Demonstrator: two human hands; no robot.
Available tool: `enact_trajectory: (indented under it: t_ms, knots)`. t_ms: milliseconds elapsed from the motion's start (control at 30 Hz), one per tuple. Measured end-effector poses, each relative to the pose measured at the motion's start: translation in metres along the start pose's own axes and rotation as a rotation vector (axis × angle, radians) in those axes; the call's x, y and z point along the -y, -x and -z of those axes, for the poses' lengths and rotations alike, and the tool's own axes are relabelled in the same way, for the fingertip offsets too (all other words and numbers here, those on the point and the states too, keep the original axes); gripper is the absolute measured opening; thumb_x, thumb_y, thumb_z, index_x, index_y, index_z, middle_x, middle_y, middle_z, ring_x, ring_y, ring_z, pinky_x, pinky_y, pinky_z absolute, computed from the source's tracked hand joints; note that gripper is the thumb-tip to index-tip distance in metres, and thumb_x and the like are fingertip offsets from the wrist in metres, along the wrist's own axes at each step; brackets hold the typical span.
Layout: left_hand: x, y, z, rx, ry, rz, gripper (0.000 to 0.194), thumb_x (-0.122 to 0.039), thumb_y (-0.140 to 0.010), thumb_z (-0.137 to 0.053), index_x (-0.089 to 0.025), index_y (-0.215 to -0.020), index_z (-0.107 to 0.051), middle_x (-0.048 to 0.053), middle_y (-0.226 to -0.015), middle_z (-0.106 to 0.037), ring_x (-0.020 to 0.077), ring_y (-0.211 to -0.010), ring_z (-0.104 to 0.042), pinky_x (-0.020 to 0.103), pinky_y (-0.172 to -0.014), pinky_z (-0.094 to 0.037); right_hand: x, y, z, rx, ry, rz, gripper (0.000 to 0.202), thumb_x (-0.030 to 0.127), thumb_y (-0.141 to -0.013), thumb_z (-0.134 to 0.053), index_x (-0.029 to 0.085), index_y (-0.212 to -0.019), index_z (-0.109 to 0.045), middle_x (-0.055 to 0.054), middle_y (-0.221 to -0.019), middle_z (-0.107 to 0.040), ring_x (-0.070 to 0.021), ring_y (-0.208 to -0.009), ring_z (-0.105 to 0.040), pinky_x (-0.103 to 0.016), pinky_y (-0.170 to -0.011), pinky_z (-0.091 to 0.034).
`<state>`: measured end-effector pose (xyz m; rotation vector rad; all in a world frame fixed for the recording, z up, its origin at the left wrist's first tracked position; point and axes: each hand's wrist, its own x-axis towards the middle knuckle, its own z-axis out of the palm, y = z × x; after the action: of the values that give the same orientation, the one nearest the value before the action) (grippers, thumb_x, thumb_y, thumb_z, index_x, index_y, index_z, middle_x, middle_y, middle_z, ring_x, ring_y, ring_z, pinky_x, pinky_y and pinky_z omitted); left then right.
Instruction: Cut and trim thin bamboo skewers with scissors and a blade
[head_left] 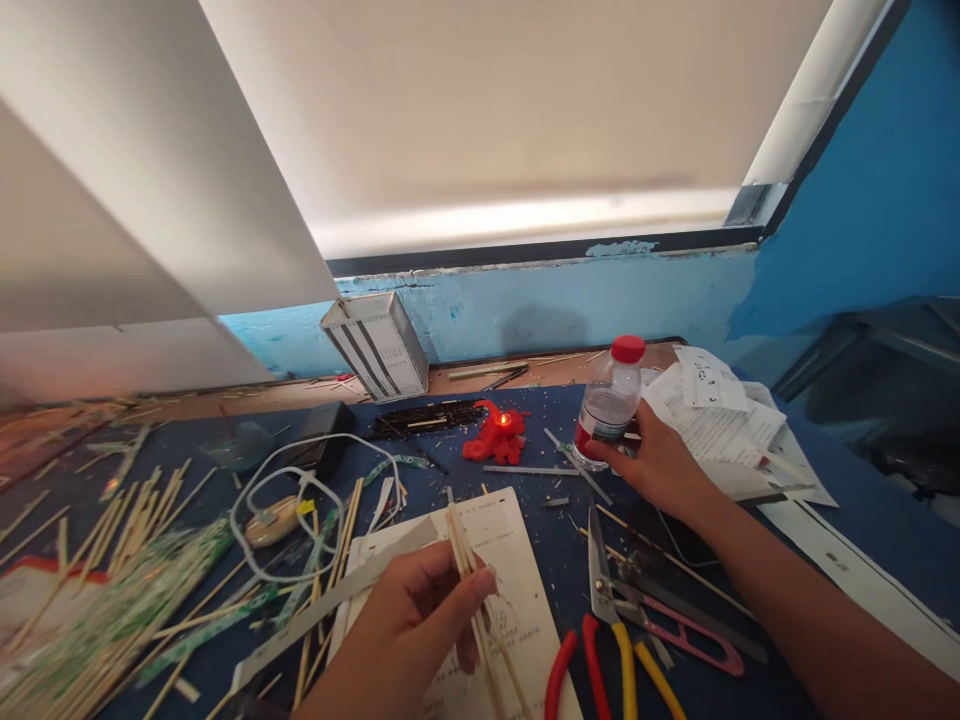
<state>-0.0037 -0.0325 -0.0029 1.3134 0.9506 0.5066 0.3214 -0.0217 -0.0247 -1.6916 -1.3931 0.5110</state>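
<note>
My left hand (442,610) pinches a small bundle of thin wooden sticks (484,640) above a sheet of printed paper (517,530). Fingers and thumb of my right hand (645,455) wrap round the lower part of a clear plastic bottle (611,400) with a red cap, which stands upright on the blue table. Left of the bottle, a small flame burns on a lumpy red candle (495,437). A metal ruler (330,600) lies under my left wrist, partly hidden.
Scissors (600,565), red-and-yellow-handled pliers (592,660) and a pink-handled cutter (697,640) lie near the front. Loose sticks (142,510) and a white cable (247,490) spread leftward. A cardboard box (379,345) stands by the wall; papers (712,410) lie at right.
</note>
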Motion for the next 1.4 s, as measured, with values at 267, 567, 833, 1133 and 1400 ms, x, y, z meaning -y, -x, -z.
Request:
enact_trajectory:
  t_ms: [267, 567, 833, 1133, 1400]
  knots:
    - [0.005, 0.0, 0.002, 0.023, -0.016, -0.008, 0.04, -0.057, -0.09, -0.071, -0.018, -0.085, -0.073, 0.0, -0.076, -0.062, 0.0122, -0.058, -0.058, 0.024, -0.054, -0.051, 0.008, 0.001, 0.007, -0.173, 0.007, 0.089, 0.086, 0.054, -0.073, -0.089, 0.022, -0.143, -0.048, -0.018, -0.14, -0.061, -0.0366, -0.121, -0.067, -0.053, -0.096, -0.06]
    - [-0.008, -0.004, -0.007, -0.002, -0.025, -0.047, 0.04, -0.055, -0.09, -0.071, -0.016, -0.082, -0.07, 0.001, -0.077, -0.064, 0.0124, -0.057, -0.058, 0.026, -0.054, -0.052, 0.081, 0.076, -0.019, 0.179, -0.318, 0.211, 0.032, 0.037, -0.098, -0.07, 0.028, -0.127, -0.06, -0.002, -0.106, -0.064, -0.0186, -0.088, -0.062, -0.034, -0.08, -0.053]
    - [-0.025, -0.018, -0.021, -0.055, -0.036, -0.063, 0.043, -0.06, -0.092, -0.066, -0.019, -0.08, -0.064, -0.005, -0.056, -0.054, 0.0084, -0.041, -0.047, 0.018, -0.037, -0.038, 0.084, 0.102, -0.067, 0.677, -0.637, -0.168, 0.028, 0.041, -0.102, -0.062, 0.02, -0.118, -0.066, -0.001, -0.089, -0.066, -0.0147, -0.073, -0.057, -0.026, -0.066, -0.045]
    - [0.008, -0.025, -0.009, -0.047, -0.02, -0.063, 0.039, -0.055, -0.092, -0.069, -0.018, -0.079, -0.065, -0.003, -0.063, -0.061, 0.0112, -0.049, -0.056, 0.023, -0.049, -0.047, 0.069, 0.097, -0.074, 0.758, -0.473, -0.105, 0.016, 0.025, -0.097, -0.061, 0.017, -0.099, -0.075, 0.002, -0.079, -0.064, -0.0129, -0.069, -0.052, -0.023, -0.06, -0.038]
    - [0.01, -0.024, -0.008, 0.001, 0.037, 0.009, 0.031, -0.05, -0.091, -0.072, -0.019, -0.09, -0.069, 0.002, -0.079, -0.069, 0.0156, -0.065, -0.062, 0.025, -0.06, -0.05, 0.062, 0.096, -0.079, 0.788, -0.384, -0.068, 0.011, 0.018, -0.093, -0.06, 0.016, -0.092, -0.071, 0.005, -0.072, -0.053, -0.0111, -0.065, -0.045, -0.023, -0.056, -0.033]
